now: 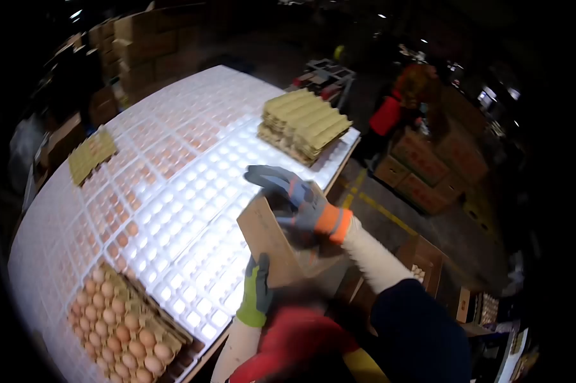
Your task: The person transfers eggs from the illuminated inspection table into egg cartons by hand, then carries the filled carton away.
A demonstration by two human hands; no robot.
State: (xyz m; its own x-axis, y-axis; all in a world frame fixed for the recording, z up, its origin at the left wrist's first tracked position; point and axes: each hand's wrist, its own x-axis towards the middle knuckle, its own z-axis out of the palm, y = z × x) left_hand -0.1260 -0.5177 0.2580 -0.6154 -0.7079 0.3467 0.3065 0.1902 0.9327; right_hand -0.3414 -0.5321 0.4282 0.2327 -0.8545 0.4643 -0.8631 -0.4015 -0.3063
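Observation:
A small cardboard box is tilted in front of me at the near edge of the lit table. My left hand, in a green and grey glove, grips its lower left side. My right hand, in a grey glove with an orange cuff, is over the box's top with its fingers apart. What lies inside the box is hidden by that hand and by blur. To the left, brown eggs fill a pulp tray at the table's near corner.
White plastic egg trays cover the bright table, with brown eggs in the farther ones. Stacked pulp trays stand at the right edge; another pulp tray lies far left. Cartons and a person are beyond, at right.

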